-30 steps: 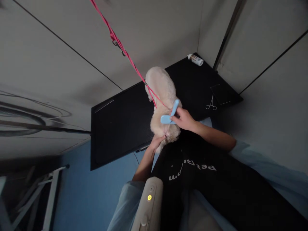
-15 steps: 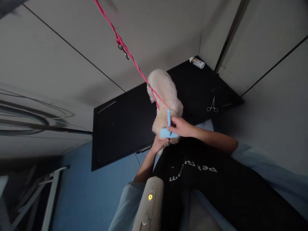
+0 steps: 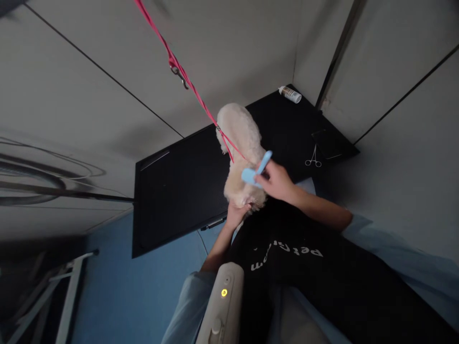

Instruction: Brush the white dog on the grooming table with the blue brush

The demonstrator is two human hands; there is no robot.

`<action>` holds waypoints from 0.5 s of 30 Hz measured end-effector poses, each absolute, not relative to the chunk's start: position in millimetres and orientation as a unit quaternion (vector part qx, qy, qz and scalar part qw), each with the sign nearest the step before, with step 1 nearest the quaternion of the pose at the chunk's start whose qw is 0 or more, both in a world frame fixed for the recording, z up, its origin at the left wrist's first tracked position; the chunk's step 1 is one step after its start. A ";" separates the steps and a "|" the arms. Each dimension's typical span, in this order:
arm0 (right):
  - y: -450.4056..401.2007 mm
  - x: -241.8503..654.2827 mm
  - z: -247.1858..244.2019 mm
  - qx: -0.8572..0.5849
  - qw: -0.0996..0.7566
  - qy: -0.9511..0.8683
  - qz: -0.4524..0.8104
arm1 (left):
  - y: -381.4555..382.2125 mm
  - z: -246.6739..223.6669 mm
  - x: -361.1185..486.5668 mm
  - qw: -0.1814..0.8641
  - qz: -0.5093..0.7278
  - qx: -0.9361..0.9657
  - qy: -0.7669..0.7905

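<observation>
A cream-white, fluffy dog [image 3: 239,129] stands on the black grooming table [image 3: 172,196], its head end close to my body. Around its neck area runs a pink leash [image 3: 195,93] that slants up to the upper left. My right hand [image 3: 278,180] is closed on the handle of a light-blue slicker brush [image 3: 253,176], whose head is over the fur at the dog's head and neck; contact cannot be made out. Below it, my left hand [image 3: 236,214] is wrapped against the dog's muzzle or chin, the fingers partly hidden by fur.
A white bottle [image 3: 290,94] lies at the table's far corner. Scissor-like forceps [image 3: 313,158] and a dark flat item [image 3: 328,143] lie on the right. A metal clip [image 3: 179,76] hangs on the leash. A pale device with a yellow light [image 3: 224,296] juts up in front.
My right hand has lifted the brush up and away from the dog's face and tilted its handle to the right. My left hand stays at the dog's chin.
</observation>
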State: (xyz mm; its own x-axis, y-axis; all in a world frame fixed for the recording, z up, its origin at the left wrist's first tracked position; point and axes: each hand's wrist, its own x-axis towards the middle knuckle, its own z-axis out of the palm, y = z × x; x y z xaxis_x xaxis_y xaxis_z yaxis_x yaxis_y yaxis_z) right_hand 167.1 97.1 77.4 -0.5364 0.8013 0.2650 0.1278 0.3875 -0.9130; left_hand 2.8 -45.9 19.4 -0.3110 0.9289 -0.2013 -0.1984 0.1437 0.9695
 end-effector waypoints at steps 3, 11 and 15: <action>97.6 162.6 68.2 -0.292 0.301 -0.757 0.501 | -44.6 14.4 -2.9 0.487 0.551 0.297 0.609; 93.2 164.8 21.0 -0.338 0.405 -0.627 0.573 | -39.5 -5.1 -24.4 0.437 0.448 0.267 0.733; 88.2 171.6 12.0 -0.394 0.475 -0.552 0.561 | -39.5 -9.0 -32.3 0.423 0.427 0.246 0.760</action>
State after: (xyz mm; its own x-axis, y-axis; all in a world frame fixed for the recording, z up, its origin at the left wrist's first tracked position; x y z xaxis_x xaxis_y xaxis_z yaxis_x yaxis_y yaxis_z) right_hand 171.6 88.2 12.0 -0.2381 0.9678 0.0819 -0.0978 0.0601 -0.9934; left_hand -32.3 -39.5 -9.0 -0.5206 0.7356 -0.4335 0.0125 0.5142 0.8576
